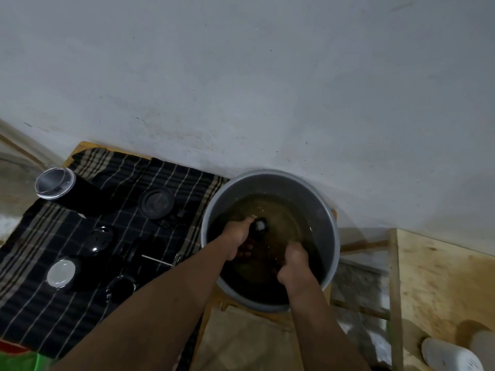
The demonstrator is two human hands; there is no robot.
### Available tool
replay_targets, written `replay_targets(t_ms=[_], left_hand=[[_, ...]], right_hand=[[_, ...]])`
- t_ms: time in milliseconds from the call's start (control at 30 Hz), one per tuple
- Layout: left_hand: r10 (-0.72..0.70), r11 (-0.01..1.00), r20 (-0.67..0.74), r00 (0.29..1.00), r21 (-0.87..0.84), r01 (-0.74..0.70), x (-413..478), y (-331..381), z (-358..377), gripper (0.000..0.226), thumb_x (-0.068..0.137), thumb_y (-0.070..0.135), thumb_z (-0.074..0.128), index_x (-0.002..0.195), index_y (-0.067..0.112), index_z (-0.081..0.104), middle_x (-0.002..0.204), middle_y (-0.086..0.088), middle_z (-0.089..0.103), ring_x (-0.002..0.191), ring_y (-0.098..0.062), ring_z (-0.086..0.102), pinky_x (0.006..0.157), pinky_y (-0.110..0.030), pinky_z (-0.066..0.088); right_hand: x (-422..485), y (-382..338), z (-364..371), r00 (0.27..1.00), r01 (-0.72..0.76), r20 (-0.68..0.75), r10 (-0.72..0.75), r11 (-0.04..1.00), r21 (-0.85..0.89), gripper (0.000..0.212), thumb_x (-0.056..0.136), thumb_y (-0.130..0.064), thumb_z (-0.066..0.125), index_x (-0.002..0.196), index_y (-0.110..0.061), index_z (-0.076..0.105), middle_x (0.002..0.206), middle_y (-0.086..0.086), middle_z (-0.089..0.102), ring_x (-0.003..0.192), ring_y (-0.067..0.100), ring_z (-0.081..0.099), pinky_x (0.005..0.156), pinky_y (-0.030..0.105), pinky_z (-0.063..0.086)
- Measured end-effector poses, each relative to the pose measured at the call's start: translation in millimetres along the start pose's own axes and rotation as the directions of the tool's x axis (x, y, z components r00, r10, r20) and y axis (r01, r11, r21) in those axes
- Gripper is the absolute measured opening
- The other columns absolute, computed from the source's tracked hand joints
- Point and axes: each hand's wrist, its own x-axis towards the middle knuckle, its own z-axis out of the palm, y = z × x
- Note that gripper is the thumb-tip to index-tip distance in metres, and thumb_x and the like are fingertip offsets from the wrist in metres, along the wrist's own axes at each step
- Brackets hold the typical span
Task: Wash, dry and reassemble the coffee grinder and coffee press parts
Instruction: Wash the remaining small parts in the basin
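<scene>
Seemingly wooden table (80, 147): cloth (160, 178), basin (270, 171)

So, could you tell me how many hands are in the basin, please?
2. The left hand grips a dark part at the round grey metal basin's middle; the right hand, curled, is nearer its right wall.

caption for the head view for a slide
Left hand holds a part in a basin, right hand beside it; more parts on a cloth.
</scene>
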Motion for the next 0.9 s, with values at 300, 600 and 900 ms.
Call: replay_targets(t_ms=[300,600,900], left_hand=[[0.001,1.0,0.021,1.0,0.02,-0.001,0,-4,4,0.052,0.098,0.053,0.057,0.129,0.012,0.057,0.112,-0.013,0.066,0.096,-0.027,0.065,0.073,-0.037,0.058],[-0.049,0.999,0.05,0.998,-0.003,0.049,-7,-1,-1,0.051,0.101,0.06,0.044,0.112,0.014,0.063,0.082,-0.01,0.062,0.067,-0.02,0.054,0.067,-0.033,0.053],[0.075,0.995,0.151,0.986,0.049,-0.084,-7,-6,4,0.042,0.096,0.045,0.065,0.124,0.013,0.064,0.113,-0.011,0.073,0.099,-0.028,0.072,0.076,-0.036,0.062]], right_hand=[[0,-8,8,0.992,0.046,0.117,-0.043,0.999,-0.019,0.03,0.103,-0.013,0.051,0.13,-0.003,0.058,0.112,0.015,0.062,0.109,0.03,0.06,0.108,0.046,0.046],[-3,-4,0,0.921,0.268,0.343,-0.185,0.94,-0.212,0.03,0.103,-0.016,0.057,0.13,-0.026,0.062,0.123,0.009,0.069,0.106,0.024,0.069,0.076,0.036,0.057],[8,1,9,0.93,0.366,0.166,-0.327,0.819,-0.441,0.04,0.103,-0.047,0.051,0.105,-0.011,0.068,0.097,0.012,0.073,0.077,0.024,0.065,0.076,0.039,0.058]])
